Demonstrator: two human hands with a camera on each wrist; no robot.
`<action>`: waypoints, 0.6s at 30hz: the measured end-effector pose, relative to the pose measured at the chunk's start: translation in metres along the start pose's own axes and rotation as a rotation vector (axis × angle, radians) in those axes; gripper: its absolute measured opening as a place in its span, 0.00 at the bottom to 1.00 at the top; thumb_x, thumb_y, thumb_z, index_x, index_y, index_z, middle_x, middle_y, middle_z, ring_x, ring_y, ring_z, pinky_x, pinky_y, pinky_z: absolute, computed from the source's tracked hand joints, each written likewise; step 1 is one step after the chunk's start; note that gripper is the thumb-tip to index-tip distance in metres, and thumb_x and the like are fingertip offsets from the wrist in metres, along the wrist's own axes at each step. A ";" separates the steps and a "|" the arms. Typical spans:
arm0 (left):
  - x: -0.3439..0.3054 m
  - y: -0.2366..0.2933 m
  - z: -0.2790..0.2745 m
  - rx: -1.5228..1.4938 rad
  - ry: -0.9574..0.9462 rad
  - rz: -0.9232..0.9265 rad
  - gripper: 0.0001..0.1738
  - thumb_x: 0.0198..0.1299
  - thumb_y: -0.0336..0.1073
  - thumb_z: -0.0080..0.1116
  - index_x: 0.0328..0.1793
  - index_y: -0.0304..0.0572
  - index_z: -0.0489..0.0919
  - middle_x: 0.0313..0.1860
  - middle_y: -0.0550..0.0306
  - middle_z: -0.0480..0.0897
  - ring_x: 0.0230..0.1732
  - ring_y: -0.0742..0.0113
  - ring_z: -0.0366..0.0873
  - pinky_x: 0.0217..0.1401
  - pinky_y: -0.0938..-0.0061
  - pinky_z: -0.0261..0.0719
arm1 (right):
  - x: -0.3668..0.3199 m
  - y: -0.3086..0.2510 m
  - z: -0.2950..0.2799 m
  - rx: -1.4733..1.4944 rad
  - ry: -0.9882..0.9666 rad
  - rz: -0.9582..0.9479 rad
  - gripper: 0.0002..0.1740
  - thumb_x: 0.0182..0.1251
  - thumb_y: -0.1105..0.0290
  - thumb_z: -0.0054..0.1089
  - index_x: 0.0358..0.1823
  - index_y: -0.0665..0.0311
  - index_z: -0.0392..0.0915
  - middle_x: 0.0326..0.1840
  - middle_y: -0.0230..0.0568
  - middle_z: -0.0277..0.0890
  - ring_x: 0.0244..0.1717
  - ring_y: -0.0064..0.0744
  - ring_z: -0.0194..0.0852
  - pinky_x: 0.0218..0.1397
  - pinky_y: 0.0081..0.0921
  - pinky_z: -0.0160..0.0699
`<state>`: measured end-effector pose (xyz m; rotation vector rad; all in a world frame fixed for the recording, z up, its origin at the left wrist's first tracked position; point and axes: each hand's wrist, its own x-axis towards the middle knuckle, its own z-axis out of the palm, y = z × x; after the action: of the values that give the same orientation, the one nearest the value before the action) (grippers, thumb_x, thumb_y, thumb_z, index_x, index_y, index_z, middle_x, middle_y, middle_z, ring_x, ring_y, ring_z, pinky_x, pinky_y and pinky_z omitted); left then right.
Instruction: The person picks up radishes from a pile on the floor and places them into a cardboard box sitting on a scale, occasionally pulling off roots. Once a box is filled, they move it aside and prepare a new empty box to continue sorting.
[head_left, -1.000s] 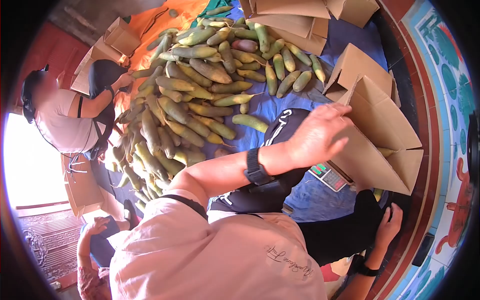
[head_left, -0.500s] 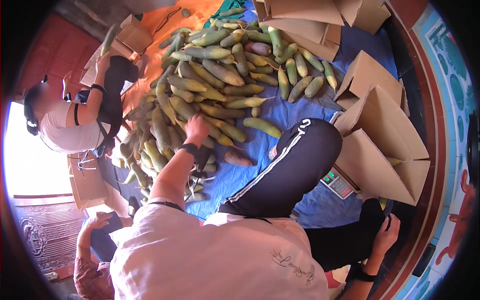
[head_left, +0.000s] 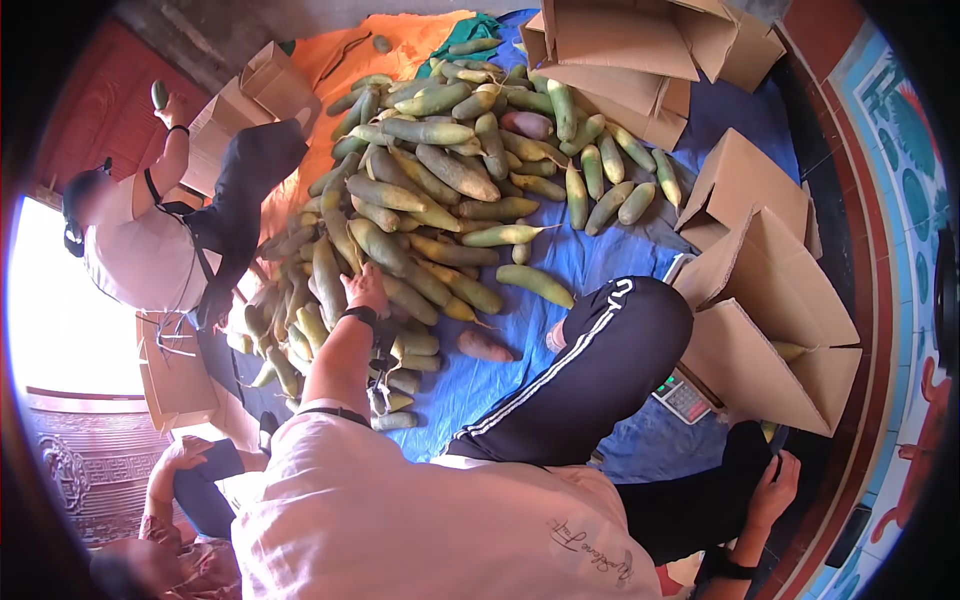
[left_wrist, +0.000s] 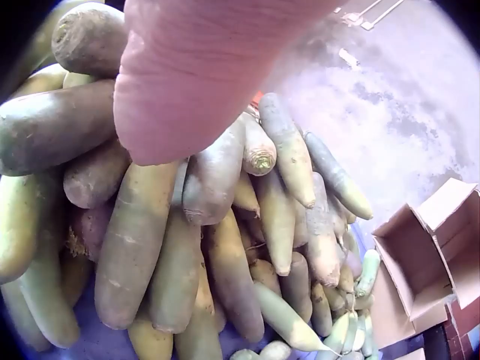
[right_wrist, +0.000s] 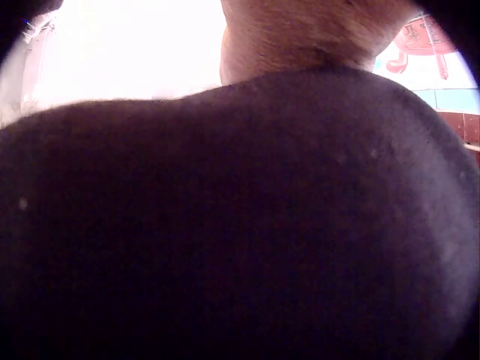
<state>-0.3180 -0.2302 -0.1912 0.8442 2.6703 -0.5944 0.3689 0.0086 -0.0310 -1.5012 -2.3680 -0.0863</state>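
A large heap of green radishes (head_left: pixel 420 190) covers the sheet before me. My left hand (head_left: pixel 367 290) reaches onto the heap's near side, its fingers spread over the radishes. In the left wrist view the underside of the left hand (left_wrist: pixel 195 75) looms over several thick radishes (left_wrist: pixel 135 247), and its fingertips are hidden. Far to the right, my right hand (head_left: pixel 775 487) rests loosely against the dark trouser leg (head_left: pixel 715 470) at the knee. Dark cloth fills most of the right wrist view, with skin (right_wrist: pixel 307 37) above it and the fingers hidden.
An open cardboard box (head_left: pixel 765 350) stands at the right, beside a scale (head_left: pixel 685 397) with green digits. More boxes (head_left: pixel 620 40) lie at the back. A reddish radish (head_left: pixel 485 346) lies apart on the blue sheet (head_left: pixel 450 400). Another person (head_left: pixel 150 230) at the left raises a radish (head_left: pixel 159 95).
My left hand came down from beside the box at the right onto the heap, then shifted left across it. My right hand stays at the knee. The other person has lifted a radish.
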 end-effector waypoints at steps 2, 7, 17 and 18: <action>0.033 -0.012 0.043 0.062 0.033 0.006 0.35 0.40 0.38 0.68 0.60 0.48 0.72 0.59 0.57 0.69 0.58 0.57 0.73 0.65 0.51 0.57 | 0.000 0.001 0.000 -0.004 -0.005 0.011 0.08 0.62 0.78 0.53 0.42 0.70 0.73 0.39 0.51 0.72 0.41 0.52 0.73 0.45 0.37 0.73; 0.027 0.004 0.018 0.325 -0.086 0.038 0.23 0.48 0.40 0.64 0.53 0.52 0.79 0.54 0.59 0.74 0.58 0.64 0.73 0.57 0.63 0.63 | 0.000 0.002 0.001 -0.007 -0.010 -0.004 0.08 0.62 0.78 0.52 0.42 0.70 0.73 0.39 0.51 0.72 0.41 0.52 0.73 0.44 0.38 0.73; -0.021 0.036 0.030 0.378 -0.296 0.253 0.16 0.56 0.40 0.55 0.49 0.49 0.83 0.48 0.57 0.83 0.46 0.58 0.83 0.44 0.64 0.80 | 0.000 0.001 0.001 0.009 -0.003 0.013 0.07 0.63 0.78 0.52 0.41 0.70 0.73 0.39 0.51 0.72 0.41 0.52 0.73 0.45 0.38 0.73; -0.029 0.037 0.030 0.340 -0.313 0.246 0.16 0.56 0.41 0.54 0.49 0.48 0.83 0.47 0.56 0.84 0.47 0.58 0.83 0.45 0.65 0.80 | -0.001 0.002 0.001 0.015 0.005 0.009 0.07 0.63 0.77 0.52 0.41 0.70 0.73 0.39 0.51 0.72 0.41 0.52 0.73 0.45 0.38 0.73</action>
<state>-0.2688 -0.2309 -0.2175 1.0494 2.1765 -1.0382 0.3710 0.0094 -0.0324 -1.5023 -2.3526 -0.0700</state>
